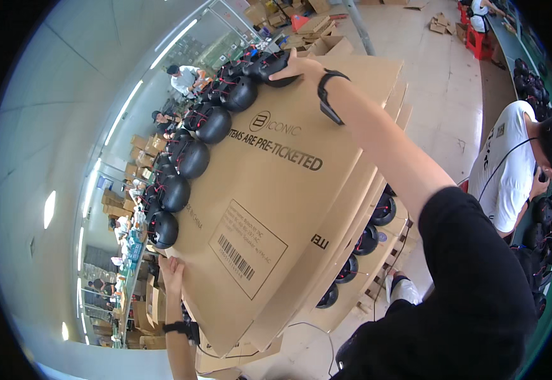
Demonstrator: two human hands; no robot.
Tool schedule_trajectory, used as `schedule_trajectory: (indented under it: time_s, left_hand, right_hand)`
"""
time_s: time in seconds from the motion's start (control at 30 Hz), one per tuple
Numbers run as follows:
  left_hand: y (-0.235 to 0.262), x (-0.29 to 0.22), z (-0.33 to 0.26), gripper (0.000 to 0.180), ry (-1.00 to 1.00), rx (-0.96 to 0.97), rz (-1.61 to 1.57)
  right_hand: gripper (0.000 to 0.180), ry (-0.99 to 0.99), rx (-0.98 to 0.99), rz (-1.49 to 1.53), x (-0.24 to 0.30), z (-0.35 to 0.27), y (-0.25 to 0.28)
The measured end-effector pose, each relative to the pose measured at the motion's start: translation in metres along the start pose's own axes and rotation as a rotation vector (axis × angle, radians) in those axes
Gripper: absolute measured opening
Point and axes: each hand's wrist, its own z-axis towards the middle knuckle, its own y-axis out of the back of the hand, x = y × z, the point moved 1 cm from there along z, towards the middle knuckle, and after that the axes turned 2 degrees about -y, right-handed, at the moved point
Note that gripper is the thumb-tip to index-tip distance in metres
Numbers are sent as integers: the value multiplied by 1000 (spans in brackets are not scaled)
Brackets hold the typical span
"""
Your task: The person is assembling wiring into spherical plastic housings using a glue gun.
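Brown cardboard (301, 196) with dark lettering (275, 151), barcode (236, 257); right grip (302, 66) wide on black shell (268, 68), left grip (172, 273) unclear

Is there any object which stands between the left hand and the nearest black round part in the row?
Nothing visible stands in the way: the left hand is at the edge of the cardboard, close to the nearest black round part.

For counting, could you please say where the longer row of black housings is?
In the head view, the row lines the left edge of the cardboard, from left hand to right hand.
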Motion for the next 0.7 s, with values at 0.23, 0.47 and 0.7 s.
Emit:
schedule_trajectory:
  time_s: [0.23, 0.47, 0.7]
  left_hand:
    - [-70, -114, -174, 57, -48, 342, 361]
    - [-348, -157, -404, 30, -383, 1122, -5]
    - [-634, -25, -524, 44, -1119, 2128, 661]
  right_hand:
    - [60, 546, 336, -260, -99, -131, 105]
    - [37, 92, -164, 82, -352, -600, 117]
    - [31, -1178, -796, 137, -387, -1139, -13]
